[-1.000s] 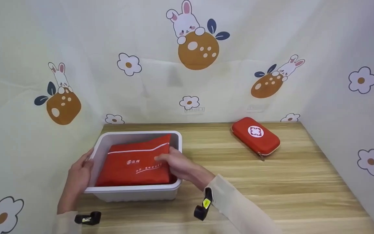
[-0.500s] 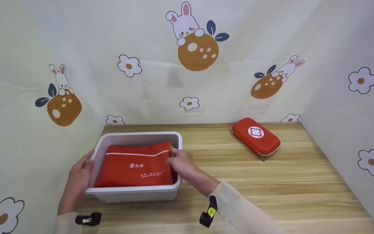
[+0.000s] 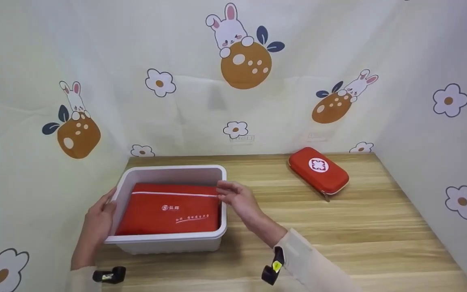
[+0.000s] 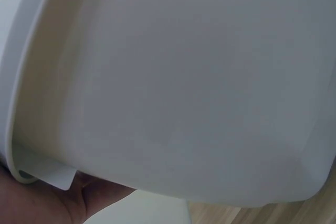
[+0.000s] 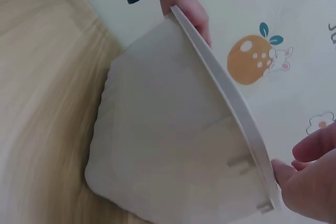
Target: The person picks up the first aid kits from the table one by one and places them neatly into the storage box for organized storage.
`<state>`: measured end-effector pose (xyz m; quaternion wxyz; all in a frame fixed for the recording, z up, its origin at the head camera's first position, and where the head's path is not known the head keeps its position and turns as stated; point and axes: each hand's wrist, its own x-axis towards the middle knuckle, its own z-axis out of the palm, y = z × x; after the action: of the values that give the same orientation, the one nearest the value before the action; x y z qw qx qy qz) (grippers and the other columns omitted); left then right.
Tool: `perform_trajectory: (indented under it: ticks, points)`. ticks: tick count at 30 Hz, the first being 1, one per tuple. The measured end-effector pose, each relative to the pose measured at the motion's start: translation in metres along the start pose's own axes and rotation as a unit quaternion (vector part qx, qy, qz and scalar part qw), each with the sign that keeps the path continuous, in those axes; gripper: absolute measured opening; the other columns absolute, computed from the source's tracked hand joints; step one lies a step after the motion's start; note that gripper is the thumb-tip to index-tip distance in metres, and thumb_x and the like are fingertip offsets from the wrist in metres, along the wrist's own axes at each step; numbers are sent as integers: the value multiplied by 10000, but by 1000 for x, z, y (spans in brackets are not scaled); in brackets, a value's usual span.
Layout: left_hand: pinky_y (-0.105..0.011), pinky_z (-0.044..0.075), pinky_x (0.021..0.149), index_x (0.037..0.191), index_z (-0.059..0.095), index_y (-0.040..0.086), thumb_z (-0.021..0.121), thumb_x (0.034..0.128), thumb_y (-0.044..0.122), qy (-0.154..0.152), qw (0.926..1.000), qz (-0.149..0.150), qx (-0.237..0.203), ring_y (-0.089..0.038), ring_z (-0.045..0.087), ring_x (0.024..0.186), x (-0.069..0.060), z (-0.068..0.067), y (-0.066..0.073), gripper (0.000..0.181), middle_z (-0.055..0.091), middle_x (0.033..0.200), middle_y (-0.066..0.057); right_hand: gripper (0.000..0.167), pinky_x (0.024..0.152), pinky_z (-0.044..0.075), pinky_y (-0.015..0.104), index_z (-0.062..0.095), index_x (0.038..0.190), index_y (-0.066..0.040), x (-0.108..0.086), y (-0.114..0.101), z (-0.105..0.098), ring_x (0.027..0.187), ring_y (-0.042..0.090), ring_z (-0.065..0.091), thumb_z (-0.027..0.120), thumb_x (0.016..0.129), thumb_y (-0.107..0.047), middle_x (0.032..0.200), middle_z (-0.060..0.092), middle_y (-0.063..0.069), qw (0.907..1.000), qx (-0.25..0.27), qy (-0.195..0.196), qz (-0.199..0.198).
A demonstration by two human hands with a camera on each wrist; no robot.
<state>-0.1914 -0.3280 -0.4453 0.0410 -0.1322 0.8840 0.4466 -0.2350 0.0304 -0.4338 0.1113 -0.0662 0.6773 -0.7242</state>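
A red zip pouch (image 3: 156,221) with white lettering lies flat inside a white plastic bin (image 3: 168,245) at the left of the table. My left hand (image 3: 97,221) grips the bin's left rim; in the left wrist view, part of that hand (image 4: 47,203) shows under the rim beside the bin wall (image 4: 184,87). Over the bin's right rim, my right hand (image 3: 243,205) has loosely extended fingers and holds nothing. In the right wrist view, the right hand (image 5: 312,184) is close to the rim, its thumb at or near the edge; contact is unclear.
A red hard case (image 3: 318,170) with a white round emblem and a zipper lies at the back right of the wooden table (image 3: 339,231). Printed fabric walls (image 3: 193,109) enclose the back and both sides.
My right hand lets go of the pouch's right corner and moves right and back toward the rim. The pouch's raised corner settles flat in the bin. The left hand stays on the rim.
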Motion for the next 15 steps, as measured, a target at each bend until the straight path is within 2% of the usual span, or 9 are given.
perform_trajectory:
  ticks: [2,5,7,9,12,15]
  points:
    - [-696,229,1171,1621,62,251,214,1089,397,6,10000,1,-11,-490,195,1513,1,0,0,572,147,1666,-227,421,914,580,290,595,1294,97,2,3,-8,1101,268,680,500,884,83,1293,637,269,9996,-145,158,-208]
    - [-689,240,1170,1621,58,261,216,1085,410,11,10000,28,-10,-484,197,1515,2,0,0,578,143,1671,-215,403,742,530,227,659,1200,75,6,11,-20,857,149,614,497,832,87,1157,664,231,9964,-526,439,-495]
    - [-692,247,1167,1620,56,272,222,1082,424,20,10000,34,-24,-483,198,1516,1,0,-1,584,141,1675,-204,381,699,474,204,679,1168,56,8,17,-28,810,120,563,506,828,71,1128,657,194,9928,-809,608,-633]
    - [-694,253,1163,1620,51,280,228,1077,445,33,10000,21,-38,-484,196,1516,0,0,-2,595,135,1679,-194,355,691,454,198,689,1140,52,9,23,-36,808,124,537,531,822,60,1117,637,211,9878,-1077,794,-801]
    - [-697,255,1162,1619,49,292,234,1071,470,55,9999,13,-90,-482,205,1512,-2,2,-4,605,142,1681,-186,278,695,453,200,707,1085,18,11,34,-52,827,134,524,579,839,35,1068,624,181,9727,-1693,1246,-980]
    - [-699,252,1163,1618,44,296,233,1069,481,41,9999,-2,-116,-484,211,1508,-2,3,-3,610,145,1680,-189,205,669,439,205,715,1026,-27,12,45,-70,793,133,501,611,851,-3,996,601,118,9502,-2351,1766,-1034]
